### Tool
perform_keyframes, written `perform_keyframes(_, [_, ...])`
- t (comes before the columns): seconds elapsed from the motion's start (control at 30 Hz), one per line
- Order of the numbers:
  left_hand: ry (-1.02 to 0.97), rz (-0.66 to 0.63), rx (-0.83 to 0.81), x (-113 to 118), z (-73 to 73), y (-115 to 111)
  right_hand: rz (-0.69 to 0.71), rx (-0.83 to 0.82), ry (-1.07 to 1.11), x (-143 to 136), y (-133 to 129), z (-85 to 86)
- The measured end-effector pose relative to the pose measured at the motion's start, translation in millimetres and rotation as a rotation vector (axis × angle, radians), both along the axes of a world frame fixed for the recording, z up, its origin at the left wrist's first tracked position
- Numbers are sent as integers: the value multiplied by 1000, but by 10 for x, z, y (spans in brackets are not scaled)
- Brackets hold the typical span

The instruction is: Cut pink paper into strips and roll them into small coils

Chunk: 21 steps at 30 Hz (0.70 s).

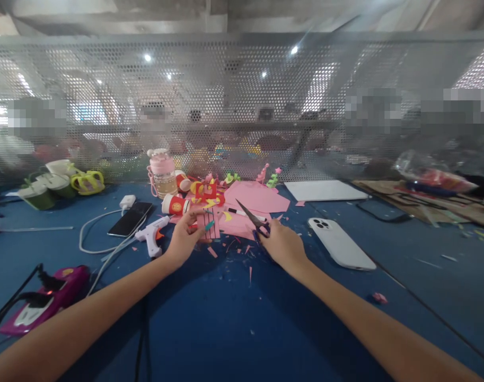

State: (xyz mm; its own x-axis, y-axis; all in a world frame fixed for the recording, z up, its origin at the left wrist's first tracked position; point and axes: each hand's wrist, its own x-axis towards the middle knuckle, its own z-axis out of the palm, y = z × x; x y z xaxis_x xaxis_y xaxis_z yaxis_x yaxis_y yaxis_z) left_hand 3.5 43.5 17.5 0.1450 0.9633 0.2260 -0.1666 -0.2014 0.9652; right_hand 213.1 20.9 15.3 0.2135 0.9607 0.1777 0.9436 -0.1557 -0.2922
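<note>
In my left hand [183, 240] is a small piece of pink paper [215, 231] with dark lines across it, pinched between thumb and fingers. A narrow teal strip [209, 225] shows against that piece, close to the fingertips. My right hand [284, 245] is closed around the handles of dark scissors [250, 214], whose blades point up and left toward the paper without touching it. Behind both hands lie larger sheets of pink paper [261, 196] and a white marker [247, 214]. Pink scraps [212, 252] are scattered on the blue table between my hands.
Left of my left hand are a white glue gun [151, 236], a black phone [130, 219] and a purple power strip [53, 297]. A pink bottle [163, 172] and a red paper cup [175, 205] stand behind. A white phone [339, 244] lies right.
</note>
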Motion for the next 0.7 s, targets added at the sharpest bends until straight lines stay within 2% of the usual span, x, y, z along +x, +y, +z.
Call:
perform_keyframes(0.23, [12,-39,6,-2,17,14,89,137,153,34,-7,-40])
perform_keyframes(0.43, [-13,-49,127,-64,214,84,240,235,349,-80,-124,-56])
perform_keyframes(0.47, [-24,-41,149,-84,264,97,279,231,411,-118,-157,-63])
perform_keyframes(0.6, [-44,6,209,-167,489,106,475,127,942,-296,-301,-101])
perform_keyframes(0.7, [-24,32,246,-192,626,42,488,65,1069,-408,-385,-106])
